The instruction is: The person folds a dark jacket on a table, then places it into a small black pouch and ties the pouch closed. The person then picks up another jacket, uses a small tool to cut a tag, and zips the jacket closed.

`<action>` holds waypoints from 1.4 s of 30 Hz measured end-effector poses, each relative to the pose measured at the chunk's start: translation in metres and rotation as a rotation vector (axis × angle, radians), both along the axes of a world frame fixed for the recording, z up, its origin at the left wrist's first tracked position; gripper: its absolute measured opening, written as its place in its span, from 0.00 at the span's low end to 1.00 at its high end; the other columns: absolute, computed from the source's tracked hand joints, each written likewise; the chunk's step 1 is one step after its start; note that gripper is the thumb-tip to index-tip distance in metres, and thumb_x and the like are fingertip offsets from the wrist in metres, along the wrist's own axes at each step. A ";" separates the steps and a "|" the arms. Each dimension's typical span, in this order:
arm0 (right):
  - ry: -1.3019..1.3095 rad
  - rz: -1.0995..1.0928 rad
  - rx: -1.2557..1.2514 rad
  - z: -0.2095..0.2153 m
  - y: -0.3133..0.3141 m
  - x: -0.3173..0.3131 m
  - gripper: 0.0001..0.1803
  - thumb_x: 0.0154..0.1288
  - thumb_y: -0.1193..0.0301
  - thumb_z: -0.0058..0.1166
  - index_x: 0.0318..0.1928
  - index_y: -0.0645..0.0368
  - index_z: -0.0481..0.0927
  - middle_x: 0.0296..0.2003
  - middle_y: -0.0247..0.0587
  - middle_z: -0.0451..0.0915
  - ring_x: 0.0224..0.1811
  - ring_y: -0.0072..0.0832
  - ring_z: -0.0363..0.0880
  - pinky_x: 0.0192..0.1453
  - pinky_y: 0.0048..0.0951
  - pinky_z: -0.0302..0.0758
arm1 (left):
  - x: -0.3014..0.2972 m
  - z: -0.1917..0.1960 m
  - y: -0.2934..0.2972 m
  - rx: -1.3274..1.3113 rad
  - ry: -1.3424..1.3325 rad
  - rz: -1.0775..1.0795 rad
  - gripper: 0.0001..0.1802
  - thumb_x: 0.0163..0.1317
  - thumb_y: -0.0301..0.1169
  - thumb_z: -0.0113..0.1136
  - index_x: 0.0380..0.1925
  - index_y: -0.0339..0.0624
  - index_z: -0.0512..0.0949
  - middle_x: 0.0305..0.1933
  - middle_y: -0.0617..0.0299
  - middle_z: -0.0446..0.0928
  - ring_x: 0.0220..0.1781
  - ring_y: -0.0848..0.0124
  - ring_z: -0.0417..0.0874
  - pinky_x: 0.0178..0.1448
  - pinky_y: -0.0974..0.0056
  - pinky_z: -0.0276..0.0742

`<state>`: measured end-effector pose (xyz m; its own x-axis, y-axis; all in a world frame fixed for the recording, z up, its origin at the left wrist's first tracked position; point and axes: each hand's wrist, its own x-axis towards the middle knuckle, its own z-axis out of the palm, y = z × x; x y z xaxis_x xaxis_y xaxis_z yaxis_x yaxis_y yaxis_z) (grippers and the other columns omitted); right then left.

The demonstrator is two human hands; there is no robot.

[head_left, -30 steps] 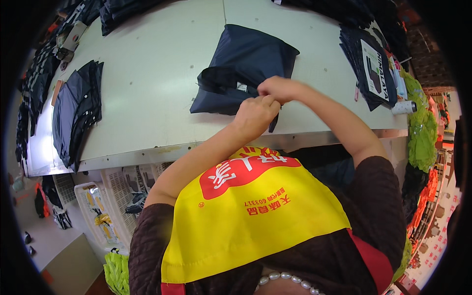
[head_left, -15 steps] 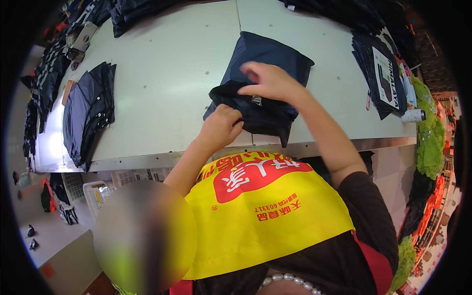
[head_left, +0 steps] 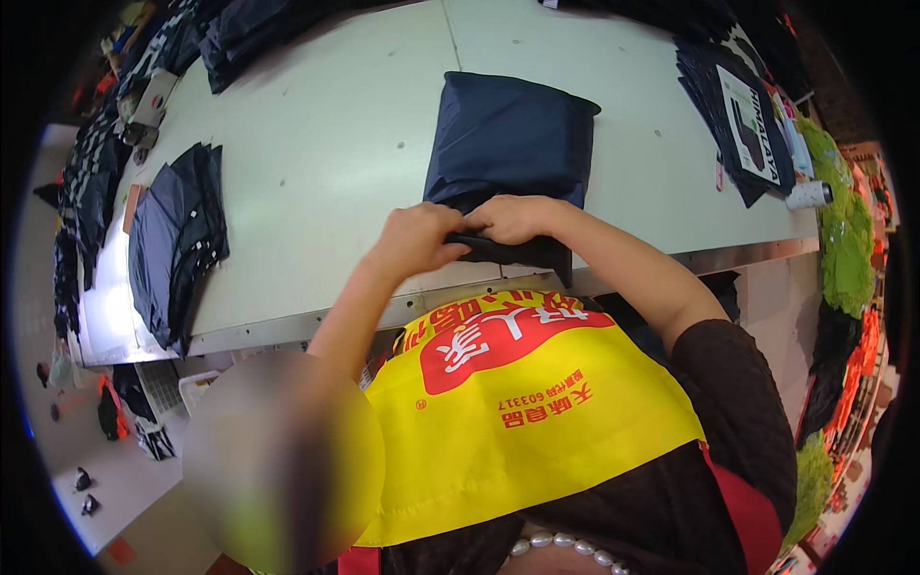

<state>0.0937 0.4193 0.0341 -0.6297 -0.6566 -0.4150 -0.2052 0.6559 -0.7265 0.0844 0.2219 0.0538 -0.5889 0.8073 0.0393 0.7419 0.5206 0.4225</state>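
Note:
A dark navy fabric piece (head_left: 513,144), thin and slightly shiny, lies puffed like a flat pouch at the table's front edge. Its near end is gathered in folds, and I cannot tell whether it is a garment or a bag. My left hand (head_left: 418,240) is closed on the left side of these folds. Close beside it, my right hand (head_left: 517,218) pinches the same folds, its fingertips almost meeting the left ones. The part between the fingers is hidden.
The pale table (head_left: 326,192) has a metal front edge. Folded dark garments (head_left: 177,240) lie at the left and a dark pile (head_left: 254,38) at the back. To the right are flat black packages (head_left: 738,120) with a printed label and a white roll (head_left: 811,195). Green material (head_left: 839,230) hangs beyond.
My right hand has come down from above the fabric to its near folds, beside my left. The fabric's upper part now lies flatter and squarer, and the raised dark opening is folded down.

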 end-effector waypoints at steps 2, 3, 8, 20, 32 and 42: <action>0.016 -0.042 -0.163 -0.006 0.011 0.002 0.17 0.57 0.76 0.44 0.47 0.59 0.79 0.42 0.54 0.79 0.47 0.45 0.78 0.52 0.37 0.72 | -0.020 0.008 0.001 -0.174 -0.148 0.035 0.16 0.43 0.39 0.69 0.26 0.43 0.76 0.27 0.58 0.78 0.32 0.58 0.79 0.34 0.57 0.74; 0.137 -0.108 -0.251 0.000 0.017 0.008 0.16 0.57 0.76 0.45 0.45 0.60 0.79 0.42 0.53 0.80 0.46 0.45 0.78 0.50 0.36 0.73 | -0.027 0.009 0.002 -0.218 -0.201 0.041 0.19 0.41 0.42 0.71 0.26 0.42 0.76 0.26 0.56 0.79 0.31 0.56 0.80 0.34 0.57 0.73; 0.666 -0.493 0.074 0.013 0.044 0.033 0.13 0.55 0.71 0.59 0.41 0.60 0.74 0.35 0.46 0.77 0.37 0.43 0.78 0.40 0.36 0.75 | -0.032 0.012 0.020 -0.314 -0.353 -0.038 0.22 0.43 0.49 0.70 0.25 0.43 0.77 0.24 0.54 0.77 0.29 0.57 0.79 0.33 0.58 0.72; 1.007 -0.219 0.206 -0.013 0.045 -0.001 0.02 0.54 0.72 0.52 0.27 0.55 0.74 0.26 0.40 0.76 0.34 0.39 0.80 0.36 0.37 0.77 | 0.026 -0.035 0.028 0.121 0.020 0.151 0.16 0.52 0.45 0.65 0.21 0.44 0.79 0.30 0.58 0.78 0.33 0.60 0.79 0.35 0.60 0.73; 1.180 -0.286 0.151 0.008 0.060 0.048 0.03 0.50 0.74 0.51 0.27 0.54 0.73 0.28 0.35 0.74 0.33 0.34 0.76 0.33 0.32 0.75 | 0.026 -0.044 0.058 0.569 0.185 0.152 0.06 0.50 0.26 0.66 0.28 0.38 0.80 0.36 0.55 0.79 0.38 0.58 0.78 0.43 0.60 0.74; -0.094 -0.998 0.197 -0.012 0.137 0.051 0.10 0.55 0.72 0.49 0.34 0.67 0.77 0.31 0.49 0.80 0.32 0.38 0.81 0.35 0.34 0.77 | 0.044 -0.061 0.065 0.598 0.196 0.208 0.06 0.50 0.26 0.65 0.25 0.38 0.77 0.31 0.56 0.76 0.35 0.57 0.76 0.41 0.59 0.72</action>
<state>0.1446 0.5563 0.0220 -0.8118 0.2348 -0.5346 0.5522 0.6063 -0.5722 0.1284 0.2873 -0.0069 -0.6666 0.4836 0.5673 0.7437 0.3791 0.5507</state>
